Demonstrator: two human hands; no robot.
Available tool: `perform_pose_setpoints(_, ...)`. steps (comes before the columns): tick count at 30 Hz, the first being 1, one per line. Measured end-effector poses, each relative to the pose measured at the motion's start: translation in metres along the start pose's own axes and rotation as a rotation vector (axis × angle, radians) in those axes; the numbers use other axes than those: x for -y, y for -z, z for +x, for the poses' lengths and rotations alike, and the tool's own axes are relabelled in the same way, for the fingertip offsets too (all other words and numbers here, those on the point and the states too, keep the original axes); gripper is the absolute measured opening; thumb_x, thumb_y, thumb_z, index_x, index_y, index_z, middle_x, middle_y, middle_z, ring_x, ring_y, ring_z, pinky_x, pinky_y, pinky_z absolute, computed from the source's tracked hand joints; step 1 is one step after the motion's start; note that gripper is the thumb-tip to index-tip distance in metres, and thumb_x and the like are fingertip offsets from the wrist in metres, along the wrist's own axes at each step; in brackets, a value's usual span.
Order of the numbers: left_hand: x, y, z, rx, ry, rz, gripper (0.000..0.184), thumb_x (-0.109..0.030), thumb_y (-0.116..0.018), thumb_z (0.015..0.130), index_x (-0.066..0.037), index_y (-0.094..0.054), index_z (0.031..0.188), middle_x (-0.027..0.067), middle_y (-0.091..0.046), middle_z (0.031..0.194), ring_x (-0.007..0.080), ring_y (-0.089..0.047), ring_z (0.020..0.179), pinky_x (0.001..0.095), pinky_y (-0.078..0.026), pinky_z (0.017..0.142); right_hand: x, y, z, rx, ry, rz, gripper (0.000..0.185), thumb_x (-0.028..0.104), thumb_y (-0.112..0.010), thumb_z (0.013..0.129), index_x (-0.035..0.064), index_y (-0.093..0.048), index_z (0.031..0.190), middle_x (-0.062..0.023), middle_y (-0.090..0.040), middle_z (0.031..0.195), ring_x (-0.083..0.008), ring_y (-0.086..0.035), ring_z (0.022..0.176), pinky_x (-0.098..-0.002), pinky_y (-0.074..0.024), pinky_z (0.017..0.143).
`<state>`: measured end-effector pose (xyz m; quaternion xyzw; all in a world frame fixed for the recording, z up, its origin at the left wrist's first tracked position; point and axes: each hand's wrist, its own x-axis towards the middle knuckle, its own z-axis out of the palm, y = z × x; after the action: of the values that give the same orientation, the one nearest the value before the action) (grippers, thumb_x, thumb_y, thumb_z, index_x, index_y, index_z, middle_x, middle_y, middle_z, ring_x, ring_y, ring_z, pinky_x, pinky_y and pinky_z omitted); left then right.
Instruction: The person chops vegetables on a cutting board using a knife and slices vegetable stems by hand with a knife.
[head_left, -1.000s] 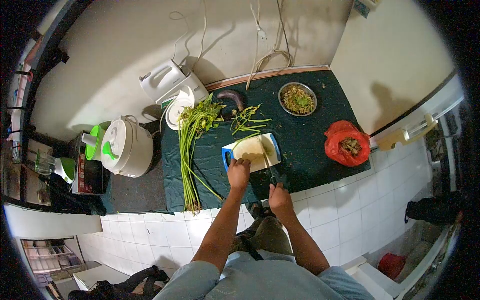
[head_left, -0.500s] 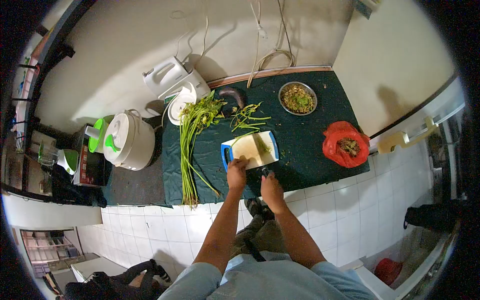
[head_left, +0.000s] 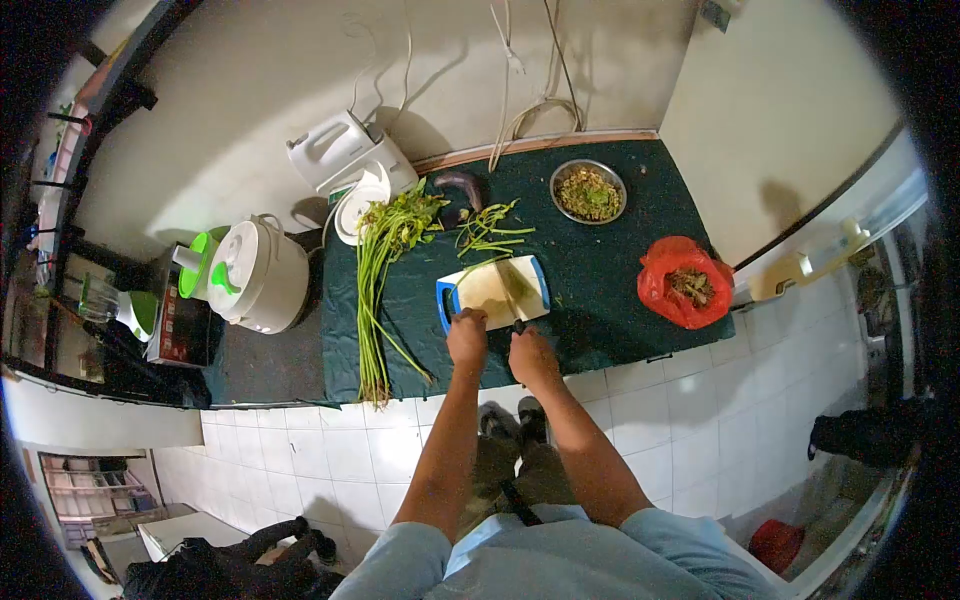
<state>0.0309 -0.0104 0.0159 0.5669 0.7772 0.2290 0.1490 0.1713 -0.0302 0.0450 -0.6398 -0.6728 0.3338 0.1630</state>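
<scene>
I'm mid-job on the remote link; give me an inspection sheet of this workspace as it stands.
Surface: table under a dark green cloth, scattered bits right of the board.
Job's things: white board with blue ends; knife over it; long-stemmed greens to its left.
Clutter: metal bowl of chopped greens, red bag with scraps, white mixer.
Hands: right hand grips the knife handle; left hand at the board's near edge, its grip unclear.
Cables: several along the wall; one plug hangs loose. Across the board, nothing seen.
Surroundings: tiled floor, red container at lower right.
</scene>
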Motion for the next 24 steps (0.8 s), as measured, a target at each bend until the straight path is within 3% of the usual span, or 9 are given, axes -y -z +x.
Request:
perform_pose_setpoints(2,-0.022,0.018,-0.009,0.057,0.097,0.069,0.018,-0.014,-0.053,0.085,-0.010,-0.069,0.092,0.0093,-0.063,0.096,0.0307,-0.061,0.091,0.0418,-0.052,0.075,-0.002,-0.008,-0.004,-0.058,0.050,-0.021,0.034,0.026,-0.044,0.096,-0.0077,-0.048,0.098,-0.0292,-0.062,0.084,-0.0480,-0.061,0.077,-0.0512,-0.0505,0.067)
perform_pose_setpoints(6,0.010,-0.006,-0.014,-0.053,-0.162,0.058,0.021,-0.010,-0.052,0.082,-0.010,-0.070,0.094,0.0083,-0.062,0.100,0.0292,-0.059,0.095,0.0398,-0.052,0.079,0.003,-0.012,-0.006,0.073,-0.217,0.117,0.036,0.027,-0.044,0.095,-0.0080,-0.048,0.102,-0.0323,-0.060,0.094,-0.0463,-0.060,0.090,-0.0525,-0.0476,0.077)
perform_pose_setpoints(8,0.010,-0.003,-0.021,-0.061,-0.138,0.010,0.020,-0.019,-0.052,0.086,-0.008,-0.067,0.096,0.0138,-0.063,0.095,0.0338,-0.060,0.092,0.0421,-0.050,0.078,0.013,0.007,0.002,0.060,-0.187,0.106,0.035,0.027,-0.044,0.095,-0.0072,-0.047,0.102,-0.0324,-0.060,0.093,-0.0464,-0.060,0.089,-0.0535,-0.0475,0.076)
perform_pose_setpoints(10,0.015,-0.005,-0.013,-0.057,-0.067,-0.056,0.018,-0.015,-0.054,0.084,-0.009,-0.068,0.094,0.0153,-0.063,0.093,0.0345,-0.061,0.087,0.0430,-0.051,0.076,0.011,0.006,0.008,0.041,-0.153,0.100,0.035,0.028,-0.044,0.095,-0.0065,-0.047,0.101,-0.0326,-0.060,0.092,-0.0464,-0.060,0.089,-0.0544,-0.0475,0.076)
perform_pose_setpoints(12,0.033,-0.011,-0.005,-0.051,-0.235,-0.033,0.018,-0.013,-0.054,0.085,-0.008,-0.069,0.093,0.0167,-0.064,0.091,0.0358,-0.062,0.084,0.0435,-0.051,0.075,0.003,-0.006,0.006,0.001,-0.033,0.127,0.036,0.029,-0.044,0.095,-0.0063,-0.045,0.103,-0.0318,-0.061,0.093,-0.0464,-0.060,0.089,-0.0543,-0.0481,0.076)
perform_pose_setpoints(13,0.036,-0.012,-0.005,-0.049,-0.236,-0.028,0.018,-0.013,-0.054,0.085,-0.008,-0.069,0.093,0.0167,-0.064,0.091,0.0358,-0.062,0.084,0.0435,-0.051,0.075,0.002,-0.011,-0.004,0.015,-0.086,0.087,0.037,0.029,-0.045,0.095,-0.0074,-0.049,0.102,-0.0313,-0.061,0.093,-0.0457,-0.061,0.089,-0.0530,-0.0486,0.076)
perform_pose_setpoints(16,0.035,-0.008,0.004,-0.016,-0.195,-0.092,0.016,-0.013,-0.058,0.083,-0.008,-0.071,0.091,0.0162,-0.065,0.089,0.0342,-0.063,0.086,0.0418,-0.051,0.076,0.003,-0.018,-0.002,-0.034,-0.130,0.102,0.036,0.028,-0.044,0.095,-0.0071,-0.051,0.101,-0.0310,-0.061,0.091,-0.0467,-0.060,0.088,-0.0539,-0.0476,0.075)
perform_pose_setpoints(18,0.032,-0.005,-0.003,-0.003,-0.026,-0.281,0.016,-0.016,-0.067,0.078,-0.011,-0.072,0.092,0.0136,-0.068,0.089,0.0300,-0.066,0.085,0.0384,-0.051,0.076,0.006,-0.008,0.008,-0.029,-0.120,0.126,0.036,0.028,-0.044,0.095,-0.0068,-0.050,0.100,-0.0315,-0.061,0.090,-0.0469,-0.060,0.087,-0.0549,-0.0471,0.075)
perform_pose_setpoints(24,0.042,-0.008,0.011,0.068,0.120,-0.253,0.021,-0.020,-0.076,0.071,-0.011,-0.072,0.090,0.0081,-0.071,0.085,0.0261,-0.068,0.079,0.0366,-0.052,0.076,-0.001,-0.018,0.001,-0.058,0.029,0.107,0.036,0.029,-0.043,0.096,-0.0069,-0.048,0.100,-0.0325,-0.062,0.089,-0.0461,-0.061,0.086,-0.0553,-0.0470,0.074)
